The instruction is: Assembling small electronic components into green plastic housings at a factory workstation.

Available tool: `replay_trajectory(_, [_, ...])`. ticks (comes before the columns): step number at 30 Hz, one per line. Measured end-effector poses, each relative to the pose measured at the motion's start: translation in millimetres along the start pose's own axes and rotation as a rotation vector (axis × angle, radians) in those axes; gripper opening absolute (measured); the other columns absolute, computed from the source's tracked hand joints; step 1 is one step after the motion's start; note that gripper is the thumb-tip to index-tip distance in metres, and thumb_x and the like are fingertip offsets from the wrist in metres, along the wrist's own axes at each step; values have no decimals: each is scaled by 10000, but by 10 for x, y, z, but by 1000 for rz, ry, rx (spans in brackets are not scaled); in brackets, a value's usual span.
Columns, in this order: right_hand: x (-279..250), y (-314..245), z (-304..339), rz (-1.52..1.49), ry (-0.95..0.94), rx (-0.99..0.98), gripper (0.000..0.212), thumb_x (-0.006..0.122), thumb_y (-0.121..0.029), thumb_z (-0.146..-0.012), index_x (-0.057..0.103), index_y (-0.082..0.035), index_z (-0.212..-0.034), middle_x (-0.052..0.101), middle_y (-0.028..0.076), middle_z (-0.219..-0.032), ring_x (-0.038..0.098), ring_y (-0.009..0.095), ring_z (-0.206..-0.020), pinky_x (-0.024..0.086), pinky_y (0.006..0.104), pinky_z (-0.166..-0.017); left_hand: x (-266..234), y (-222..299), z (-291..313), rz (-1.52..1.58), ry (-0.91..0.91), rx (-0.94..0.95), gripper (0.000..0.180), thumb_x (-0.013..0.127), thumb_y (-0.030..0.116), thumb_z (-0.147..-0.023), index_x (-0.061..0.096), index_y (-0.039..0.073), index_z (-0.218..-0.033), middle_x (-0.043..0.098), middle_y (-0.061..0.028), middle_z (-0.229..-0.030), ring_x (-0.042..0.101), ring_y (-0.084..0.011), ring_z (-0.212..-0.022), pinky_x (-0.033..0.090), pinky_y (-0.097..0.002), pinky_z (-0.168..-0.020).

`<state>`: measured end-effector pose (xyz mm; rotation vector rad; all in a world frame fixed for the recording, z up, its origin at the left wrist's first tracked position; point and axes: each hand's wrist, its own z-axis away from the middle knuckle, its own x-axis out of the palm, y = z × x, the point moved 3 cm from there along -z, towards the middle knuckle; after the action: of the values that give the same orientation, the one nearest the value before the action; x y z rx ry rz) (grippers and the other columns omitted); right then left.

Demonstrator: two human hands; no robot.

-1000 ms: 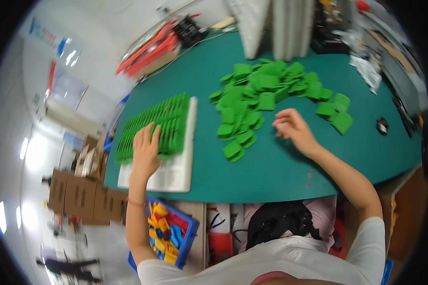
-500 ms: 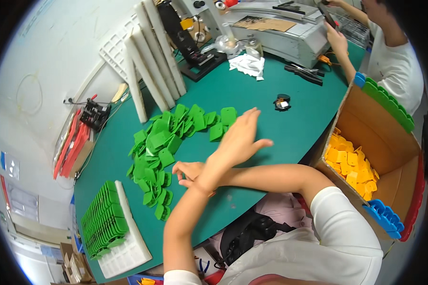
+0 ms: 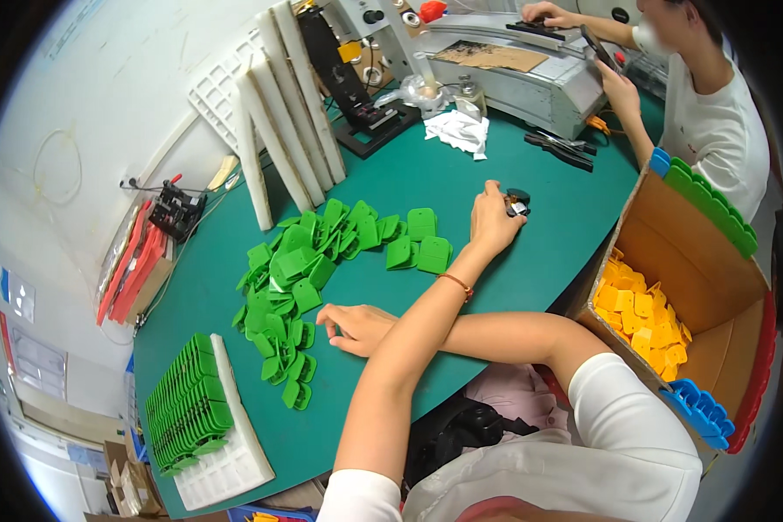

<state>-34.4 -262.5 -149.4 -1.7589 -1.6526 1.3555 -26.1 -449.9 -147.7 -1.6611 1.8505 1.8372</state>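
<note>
My forearms cross, the left over the right. My left hand is at a small dark round part with a pale piece on it; its thumb and fingers stand apart at the part's left edge. Whether they grip it I cannot tell for sure. My right hand rests low over the mat with loosely bent, parted fingers and nothing visible in them. Left of it spreads a curved heap of green plastic tags. A few green tags lie between the heap and my left hand.
Rows of green tags stand on a white tray at front left. At right, a cardboard box holds yellow tags. White slabs lean at the back. Pliers lie near a co-worker.
My left hand has moved right and away from the green tags to the dark round part, uncovering a green tag. My right hand has barely shifted.
</note>
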Motion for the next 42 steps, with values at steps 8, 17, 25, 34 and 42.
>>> replay_trajectory(8, [74,253,-46,-184,-21,-110,380,576,-120,-720,402,-30,-1046,490,112,-982,484,194,-929,388,327,-773,-1289,37,666,682,-81,-280,524,720,13,-627,462,-30,-1081,490,-125,-1061,571,-184,-888,464,-260,-760])
replay_trajectory(17, [-167,126,-104,-831,221,541,264,389,-290,-893,485,-45,-878,511,34,-654,430,91,-410,304,205,-335,-2150,-478,2084,941,130,-348,579,719,-44,-622,401,-15,-1105,536,-156,-1029,600,-252,-861,522,-305,-759])
replay_trajectory(25, [-140,36,-112,-803,-85,544,352,460,-420,-864,483,-69,-870,481,11,-651,402,59,-458,270,190,-356,-2240,-603,2342,796,268,-300,580,673,-124,-630,370,-45,-1118,481,-146,-1072,600,-252,-877,523,-293,-739])
replay_trajectory(34, [-275,-3,-114,-862,42,587,166,555,-217,-832,487,-66,-834,449,-17,-631,384,35,-469,258,183,-377,-2208,-703,2338,873,226,-298,590,659,-135,-633,369,-38,-1137,452,-135,-1082,586,-235,-900,519,-285,-751])
replay_trajectory(42, [-344,-94,-106,-820,0,501,172,593,-137,-811,477,-28,-875,512,23,-713,512,82,-549,423,214,-464,-2290,-744,2330,974,307,-272,565,659,-79,-673,405,-19,-1174,449,-133,-1157,543,-209,-965,493,-300,-796])
